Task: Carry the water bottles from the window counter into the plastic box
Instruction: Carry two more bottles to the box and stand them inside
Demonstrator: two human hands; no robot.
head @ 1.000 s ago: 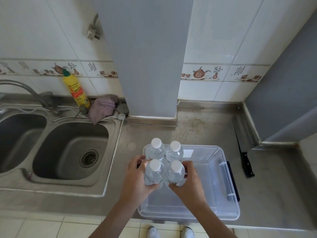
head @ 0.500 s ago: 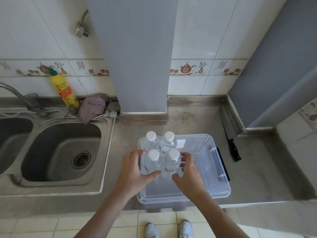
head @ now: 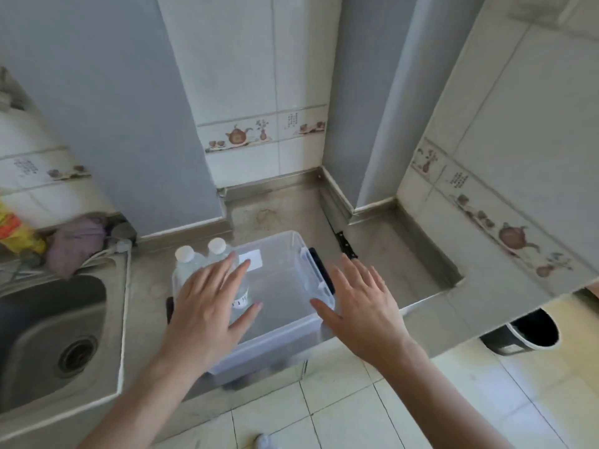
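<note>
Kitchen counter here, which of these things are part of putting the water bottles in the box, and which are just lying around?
Part of the job: water bottles, plastic box, left hand, right hand.

Just lying about: knife, purple cloth, yellow bottle, sink, black bin.

The left hand [head: 207, 306] hides the nearer bottles [head: 241, 294]; at nine o'clock, the edge crops the yellow bottle [head: 14, 233].

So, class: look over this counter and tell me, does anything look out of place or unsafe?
Yes: a black-handled knife lies loose on the counter against the wall's foot, just behind the plastic box, near the open right hand.
</note>
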